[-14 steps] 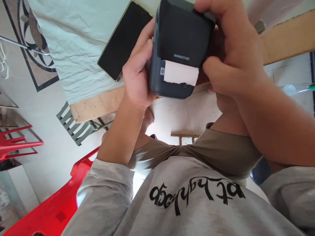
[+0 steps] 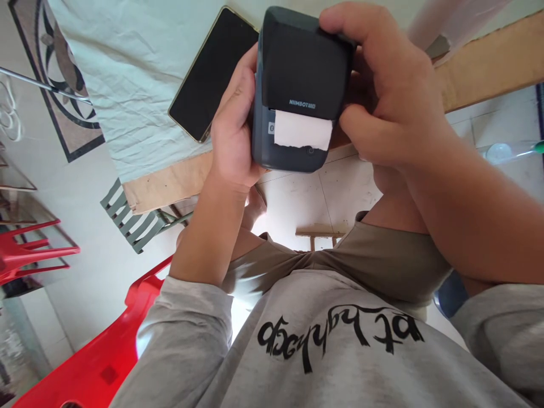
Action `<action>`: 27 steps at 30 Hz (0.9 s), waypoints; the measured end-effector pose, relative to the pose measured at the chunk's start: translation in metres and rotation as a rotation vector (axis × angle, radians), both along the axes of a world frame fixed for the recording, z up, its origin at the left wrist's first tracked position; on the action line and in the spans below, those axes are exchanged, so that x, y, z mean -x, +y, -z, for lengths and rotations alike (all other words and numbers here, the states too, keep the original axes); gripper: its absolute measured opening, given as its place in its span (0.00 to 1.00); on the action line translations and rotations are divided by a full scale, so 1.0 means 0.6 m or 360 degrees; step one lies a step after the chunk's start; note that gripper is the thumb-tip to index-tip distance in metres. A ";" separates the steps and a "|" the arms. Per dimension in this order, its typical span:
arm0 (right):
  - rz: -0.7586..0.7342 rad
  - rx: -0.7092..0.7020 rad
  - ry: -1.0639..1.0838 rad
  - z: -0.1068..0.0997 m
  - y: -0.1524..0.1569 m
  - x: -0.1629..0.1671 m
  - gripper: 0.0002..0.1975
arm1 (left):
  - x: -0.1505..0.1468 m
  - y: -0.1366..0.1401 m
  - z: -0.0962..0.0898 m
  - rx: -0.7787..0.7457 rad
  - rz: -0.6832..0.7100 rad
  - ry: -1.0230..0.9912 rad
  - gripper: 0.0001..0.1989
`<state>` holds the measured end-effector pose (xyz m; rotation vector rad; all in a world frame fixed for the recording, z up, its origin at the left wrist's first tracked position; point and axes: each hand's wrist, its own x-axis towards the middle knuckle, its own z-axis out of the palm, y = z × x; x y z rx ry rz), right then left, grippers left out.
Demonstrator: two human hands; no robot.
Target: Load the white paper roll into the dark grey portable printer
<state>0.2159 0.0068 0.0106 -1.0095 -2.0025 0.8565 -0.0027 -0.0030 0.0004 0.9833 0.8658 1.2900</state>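
Note:
A dark label printer marked NIIMBOT is held up over the table's front edge, its front tipped toward me. From its slot hangs a strip of white label paper with a torn lower edge. My left hand is closed around the printer's left side, thumb along the edge. On the other side, my right hand grips it with the index finger at the top right corner and the thumb low on the right side. Its remaining fingers are partly hidden. A black smartphone lies on the tablecloth beside my left hand.
A pale green cloth covers the table, leaving its wooden edge bare. A red plastic chair stands at lower left, with a grey-green slatted seat nearby. A clear bottle with a green cap is at far right.
The printer and both hands have shifted slightly left and a little down in view. The grip looks the same, and the paper strip still hangs from the slot.

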 end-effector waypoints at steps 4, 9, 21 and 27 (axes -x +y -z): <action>-0.0036 0.0009 -0.0005 0.001 0.003 -0.002 0.43 | 0.000 -0.001 -0.001 0.0024 -0.0041 0.0027 0.15; -0.0050 0.0027 0.0017 0.004 0.005 -0.003 0.44 | -0.002 0.001 -0.009 0.0090 -0.0030 0.0001 0.14; -0.0200 -0.0060 0.0179 0.007 0.000 -0.009 0.35 | -0.012 -0.009 -0.022 0.0138 0.0121 -0.0286 0.27; -0.0030 -0.0213 -0.0048 0.004 0.001 -0.013 0.31 | -0.015 -0.008 -0.027 0.0113 -0.0001 -0.0194 0.22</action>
